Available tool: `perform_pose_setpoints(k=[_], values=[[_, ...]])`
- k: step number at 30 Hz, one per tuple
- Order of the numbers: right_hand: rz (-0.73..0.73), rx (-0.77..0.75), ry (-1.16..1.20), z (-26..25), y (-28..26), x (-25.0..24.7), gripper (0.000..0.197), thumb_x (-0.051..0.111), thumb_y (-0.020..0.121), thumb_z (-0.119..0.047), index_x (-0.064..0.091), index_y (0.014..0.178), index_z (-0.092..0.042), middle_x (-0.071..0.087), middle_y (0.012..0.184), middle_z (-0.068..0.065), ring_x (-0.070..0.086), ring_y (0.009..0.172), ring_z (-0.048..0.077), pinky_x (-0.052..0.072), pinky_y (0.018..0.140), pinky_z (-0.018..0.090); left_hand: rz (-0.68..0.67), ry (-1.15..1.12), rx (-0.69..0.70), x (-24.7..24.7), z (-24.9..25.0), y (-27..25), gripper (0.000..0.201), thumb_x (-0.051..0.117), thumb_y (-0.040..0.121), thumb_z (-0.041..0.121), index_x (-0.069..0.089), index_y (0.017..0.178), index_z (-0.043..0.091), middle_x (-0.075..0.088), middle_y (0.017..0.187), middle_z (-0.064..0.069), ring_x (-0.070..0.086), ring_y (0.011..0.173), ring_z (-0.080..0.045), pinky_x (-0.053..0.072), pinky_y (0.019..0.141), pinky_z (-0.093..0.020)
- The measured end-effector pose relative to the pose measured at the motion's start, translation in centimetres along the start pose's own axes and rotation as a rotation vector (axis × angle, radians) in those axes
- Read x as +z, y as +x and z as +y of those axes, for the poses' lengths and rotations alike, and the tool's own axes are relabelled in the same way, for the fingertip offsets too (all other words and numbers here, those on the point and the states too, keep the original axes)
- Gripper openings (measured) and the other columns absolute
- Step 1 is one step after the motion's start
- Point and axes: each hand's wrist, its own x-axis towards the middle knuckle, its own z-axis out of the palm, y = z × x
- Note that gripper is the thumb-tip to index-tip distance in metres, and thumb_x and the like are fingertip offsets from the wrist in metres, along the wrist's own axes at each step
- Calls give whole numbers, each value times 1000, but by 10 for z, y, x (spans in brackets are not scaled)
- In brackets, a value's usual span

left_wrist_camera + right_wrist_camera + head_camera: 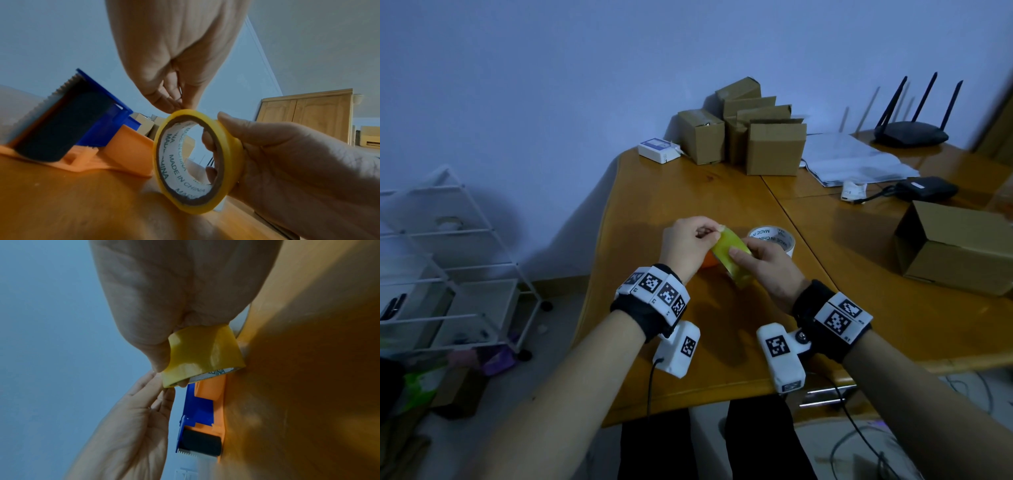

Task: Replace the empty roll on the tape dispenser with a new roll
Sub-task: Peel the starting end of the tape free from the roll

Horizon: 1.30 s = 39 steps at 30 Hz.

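Both hands meet above the wooden table [674,192]. Right hand [767,265] grips the one yellow tape roll [731,251], thumb on its outer face and fingers through the core, holding it on edge just above the tabletop. Left hand [686,241] pinches at the roll's top rim with thumb and fingertips. One orange-and-blue tape dispenser [68,134] lies on the table just beside the roll. One empty white roll core [777,240] rests behind the right hand. About six cardboard boxes [775,147] stand farther back.

Both hands [726,251] hold a yellow tape roll [732,255]; left apparently pinches its edge.
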Motion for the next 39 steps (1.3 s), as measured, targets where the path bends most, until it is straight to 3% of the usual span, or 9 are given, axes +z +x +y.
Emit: perform_pose_setpoints(k=[4, 8, 11, 17, 23, 28, 31, 37, 39], values=[[5, 12, 31, 2, 0, 0, 34, 63, 83, -48, 71, 99, -19, 69, 98, 21, 65, 82, 30, 53, 75, 51, 3, 5, -15, 1, 1, 2, 12, 65, 91, 16, 76, 96, 17, 72, 95, 6, 62, 88, -4, 41, 71, 0], [10, 29, 44, 2, 0, -1, 30, 64, 83, -49, 72, 98, -24, 70, 100, 20, 65, 90, 39, 53, 79, 57, 7, 12, -23, 3, 3, 2, 12, 65, 91, 16, 75, 96, 17, 73, 95, 4, 62, 88, -5, 45, 78, -12], [7, 31, 57, 2, 0, 0, 29, 64, 84, -45, 72, 99, -22, 70, 100, 21, 65, 87, 36, 53, 77, 54, 11, 24, -28, 2, 5, 1, 13, 65, 92, 16, 75, 98, 15, 73, 97, 1, 64, 92, -9, 45, 80, -15], [-5, 38, 43, 4, 1, 0, 34, 63, 83, -47, 70, 104, -20, 71, 100, 16, 66, 87, 31, 54, 77, 50, 20, 74, -36, 2, 5, -2, 14, 62, 94, 17, 74, 100, 15, 73, 100, 1, 61, 90, -7, 42, 76, -14], [-5, 18, 37, 4, 1, 0, 36, 62, 84, -46, 70, 105, -17, 70, 100, 20, 65, 83, 29, 53, 74, 49, 43, 82, -22, 5, 4, -4, 14, 60, 95, 16, 73, 101, 14, 73, 98, -1, 62, 88, -9, 41, 73, -13], [17, 40, 65, 3, 4, 1, 34, 63, 82, -46, 71, 100, -19, 69, 101, 24, 64, 84, 32, 54, 77, 57, 22, 63, 6, 6, 2, -4, 19, 58, 96, 16, 73, 106, 13, 73, 103, -1, 65, 97, -14, 45, 79, -15], [23, 40, 73, 4, 4, 0, 29, 64, 82, -46, 72, 96, -22, 69, 100, 23, 64, 82, 31, 54, 76, 55, -3, 25, -6, 5, 0, -3, 19, 58, 96, 18, 73, 108, 14, 73, 106, 0, 65, 99, -12, 44, 81, -13], [17, 25, 92, 6, 4, -1, 32, 64, 84, -45, 72, 100, -20, 71, 100, 20, 65, 84, 32, 53, 78, 54, -12, 54, -7, 3, 0, 3, 16, 62, 94, 19, 75, 102, 16, 74, 100, 2, 64, 91, -8, 40, 76, -9], [22, 28, 101, 7, 4, -3, 34, 64, 84, -44, 72, 103, -17, 70, 102, 22, 65, 88, 40, 52, 79, 58, -1, 62, -2, 4, 2, 5, 14, 63, 93, 18, 75, 100, 16, 74, 98, 2, 62, 87, -5, 41, 76, -9]])
